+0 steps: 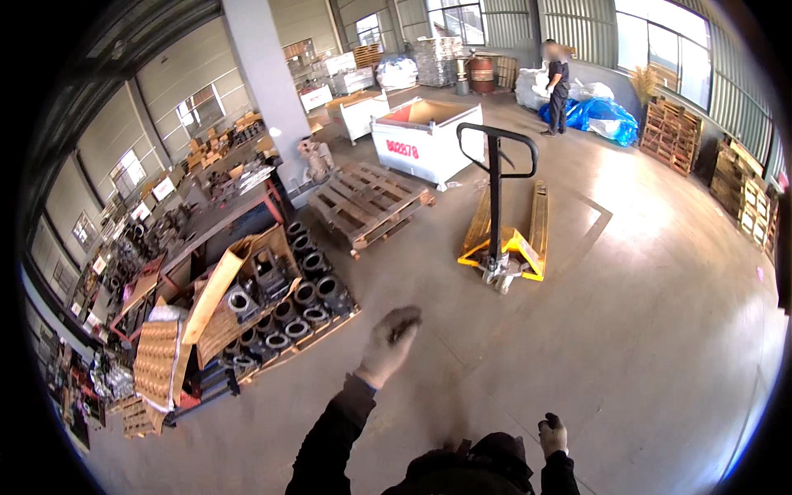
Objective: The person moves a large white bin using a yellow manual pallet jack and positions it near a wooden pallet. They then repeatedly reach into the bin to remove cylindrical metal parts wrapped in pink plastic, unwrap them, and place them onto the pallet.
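The right hand [553, 435] is hanging low by the body, gloved and loosely curled, gripping nothing — the left hand [388, 342] is reaching out ahead, fingers half open and empty. The pallet jack [505, 239] is standing ahead and slightly right, forks pointing away, handle [497, 140] upright — the left hand is nearer

This is a factory hall or warehouse workshop. It has a wide smooth concrete floor [643, 330], corrugated metal walls and tall windows. A yellow hand pallet truck [505, 239] stands in the middle, near an empty brown wooden pallet [369, 202] and a big white metal bin [426, 136]. Dark round cast metal parts [307, 293], perhaps housings, lie on a low pallet beside a long cluttered bench [210, 219].
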A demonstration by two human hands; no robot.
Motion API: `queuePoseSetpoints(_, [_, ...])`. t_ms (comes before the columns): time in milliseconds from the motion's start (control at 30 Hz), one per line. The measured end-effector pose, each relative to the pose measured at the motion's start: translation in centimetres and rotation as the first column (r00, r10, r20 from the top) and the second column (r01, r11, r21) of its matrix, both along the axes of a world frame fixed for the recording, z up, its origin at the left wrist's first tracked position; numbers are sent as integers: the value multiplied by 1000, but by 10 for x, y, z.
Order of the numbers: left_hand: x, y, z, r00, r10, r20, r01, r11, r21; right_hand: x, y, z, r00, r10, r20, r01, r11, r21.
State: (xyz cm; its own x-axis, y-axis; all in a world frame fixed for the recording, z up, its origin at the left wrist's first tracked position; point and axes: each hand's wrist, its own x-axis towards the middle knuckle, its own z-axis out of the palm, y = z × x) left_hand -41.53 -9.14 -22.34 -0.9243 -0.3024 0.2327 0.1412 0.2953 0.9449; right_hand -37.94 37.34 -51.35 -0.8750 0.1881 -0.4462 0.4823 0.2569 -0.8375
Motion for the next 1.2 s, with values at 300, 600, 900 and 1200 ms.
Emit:
queuePoseSetpoints(300, [-183, -19, -54, 997, -14, 73, 34, 960, -276, -268, -32, 49, 934, -97, -345, 117, 992, 38])
queuePoseSetpoints(600, [-315, -56, -44, 995, 104, 6, -102, 983, -150, -621, -178, 222, 540, 157, -827, 16, 980, 197])
queuePoseSetpoints(900, [-440, -118, -57, 999, 25, -47, -32, 988, -154, -743, -237, 233, 626, -91, -775, -69, 983, -171])
queuePoseSetpoints(1200, [-618, -154, 1, 899, -76, -432, -123, 901, -415, -656, -285, 203, 690, -50, -722, -88, 985, -151])
